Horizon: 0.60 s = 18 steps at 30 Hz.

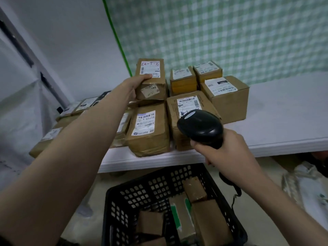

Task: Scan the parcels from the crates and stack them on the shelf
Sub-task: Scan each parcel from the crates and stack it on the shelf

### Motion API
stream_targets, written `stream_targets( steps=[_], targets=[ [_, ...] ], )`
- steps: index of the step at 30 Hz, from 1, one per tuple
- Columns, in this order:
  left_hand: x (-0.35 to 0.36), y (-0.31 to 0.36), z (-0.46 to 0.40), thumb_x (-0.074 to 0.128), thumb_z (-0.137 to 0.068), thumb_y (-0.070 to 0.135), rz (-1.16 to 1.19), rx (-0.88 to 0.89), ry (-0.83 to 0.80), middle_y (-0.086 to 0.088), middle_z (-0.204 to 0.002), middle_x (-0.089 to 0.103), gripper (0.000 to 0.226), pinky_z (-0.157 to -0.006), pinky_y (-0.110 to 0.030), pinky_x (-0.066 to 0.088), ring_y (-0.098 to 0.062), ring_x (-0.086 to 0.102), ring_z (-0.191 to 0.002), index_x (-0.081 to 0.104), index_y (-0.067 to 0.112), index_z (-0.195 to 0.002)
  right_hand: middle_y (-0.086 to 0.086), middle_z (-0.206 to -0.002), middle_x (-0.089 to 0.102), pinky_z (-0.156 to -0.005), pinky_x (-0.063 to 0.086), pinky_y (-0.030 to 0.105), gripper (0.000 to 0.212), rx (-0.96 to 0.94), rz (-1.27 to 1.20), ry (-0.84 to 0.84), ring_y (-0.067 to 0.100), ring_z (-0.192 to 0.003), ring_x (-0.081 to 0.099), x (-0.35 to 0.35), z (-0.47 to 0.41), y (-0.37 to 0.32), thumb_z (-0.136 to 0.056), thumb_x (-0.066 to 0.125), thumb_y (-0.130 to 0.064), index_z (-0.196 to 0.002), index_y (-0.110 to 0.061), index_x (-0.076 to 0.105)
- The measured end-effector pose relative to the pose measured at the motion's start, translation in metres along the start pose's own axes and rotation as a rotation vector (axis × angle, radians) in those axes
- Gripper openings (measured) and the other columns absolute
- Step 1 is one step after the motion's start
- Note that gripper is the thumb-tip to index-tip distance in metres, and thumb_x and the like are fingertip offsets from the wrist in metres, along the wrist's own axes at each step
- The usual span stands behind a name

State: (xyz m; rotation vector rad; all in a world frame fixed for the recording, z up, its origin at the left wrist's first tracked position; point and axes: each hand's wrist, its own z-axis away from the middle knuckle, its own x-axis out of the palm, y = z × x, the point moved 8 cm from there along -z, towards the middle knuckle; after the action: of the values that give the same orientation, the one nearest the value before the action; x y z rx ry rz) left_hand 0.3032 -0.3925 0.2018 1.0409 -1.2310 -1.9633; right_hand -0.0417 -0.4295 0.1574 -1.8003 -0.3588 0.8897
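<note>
Placing: left hand (132, 89) is gripping a labelled brown cardboard parcel (150, 80) atop the stacked boxes on the white shelf (284, 125) | right hand (220, 151) is clasping a black handheld scanner (200, 127) | advice: seat it squarely before letting go | black perforated plastic crate (159, 189) below is holding more parcels.

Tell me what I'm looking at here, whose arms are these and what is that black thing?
The picture comes from a camera worn on a person's head, so you see that person's own two arms. The left hand grips a brown parcel at the top of a pile on the white shelf. The right hand holds a black scanner, which reads the striped labels. Other parcels already sit on the shelf. Below is a black crate with more parcels waiting inside.
</note>
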Motion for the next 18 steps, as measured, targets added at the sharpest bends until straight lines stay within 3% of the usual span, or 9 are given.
stream_targets(
  steps=[5,7,9,12,15,18],
  targets=[
    [0.006,0.006,-0.044,0.075,-0.089,0.048,-0.082,-0.039,0.026,0.005,-0.056,0.070,0.030,-0.064,-0.026,0.057,-0.010,0.067,-0.056,0.062,0.021,-0.095,-0.005,-0.058,0.062,-0.052,0.044,0.015,0.025,0.090,-0.015,0.025,0.005,-0.058,0.060,-0.006,-0.005,0.013,-0.079,0.077,-0.039,-0.070,-0.021,0.064],
    [0.009,0.006,-0.056,0.073,-0.089,0.052,-0.133,-0.025,0.038,0.003,-0.069,0.070,0.034,-0.081,-0.028,0.056,-0.012,0.066,-0.062,0.060,0.020,-0.090,-0.007,-0.053,0.061,-0.048,0.041,0.010,0.025,0.107,-0.023,0.043,0.001,-0.054,0.059,-0.008,-0.006,0.017,-0.078,0.078,-0.039,-0.067,-0.021,0.063],
    [0.010,0.008,-0.063,0.070,-0.089,0.056,-0.160,0.001,0.053,0.000,-0.081,0.068,0.038,-0.077,-0.027,0.052,-0.014,0.063,-0.070,0.060,0.020,-0.089,-0.009,-0.051,0.061,-0.047,0.040,0.009,0.025,0.122,-0.038,0.040,0.000,-0.052,0.058,-0.006,-0.006,0.017,-0.079,0.079,-0.036,-0.068,-0.021,0.063],
    [0.001,0.001,-0.067,0.074,-0.080,0.066,-0.152,0.004,0.090,-0.002,-0.098,0.073,0.061,-0.060,-0.027,0.050,-0.014,0.067,-0.076,0.065,0.015,-0.113,-0.017,-0.050,0.061,-0.048,0.040,0.008,0.025,0.114,-0.051,-0.002,-0.004,-0.052,0.058,0.004,-0.001,0.014,-0.079,0.079,-0.030,-0.064,-0.021,0.061],
    [-0.025,-0.005,-0.054,0.067,-0.072,0.079,-0.217,0.063,0.205,-0.009,-0.122,0.066,0.093,-0.076,-0.033,0.056,-0.023,0.065,-0.096,0.058,0.009,-0.134,-0.017,-0.051,0.062,-0.050,0.042,0.010,0.028,0.073,-0.023,-0.043,-0.004,-0.055,0.059,0.013,0.006,0.006,-0.079,0.077,-0.033,-0.061,-0.020,0.061],
    [-0.039,-0.014,-0.004,0.059,-0.087,0.069,-0.360,0.140,0.245,-0.012,-0.134,0.060,0.084,-0.081,-0.033,0.050,-0.029,0.061,-0.112,0.053,0.005,-0.141,-0.006,-0.053,0.062,-0.058,0.047,0.020,0.025,0.036,0.015,-0.054,0.002,-0.056,0.060,0.016,0.015,0.003,-0.080,0.077,-0.036,-0.065,-0.021,0.064]
  ],
)
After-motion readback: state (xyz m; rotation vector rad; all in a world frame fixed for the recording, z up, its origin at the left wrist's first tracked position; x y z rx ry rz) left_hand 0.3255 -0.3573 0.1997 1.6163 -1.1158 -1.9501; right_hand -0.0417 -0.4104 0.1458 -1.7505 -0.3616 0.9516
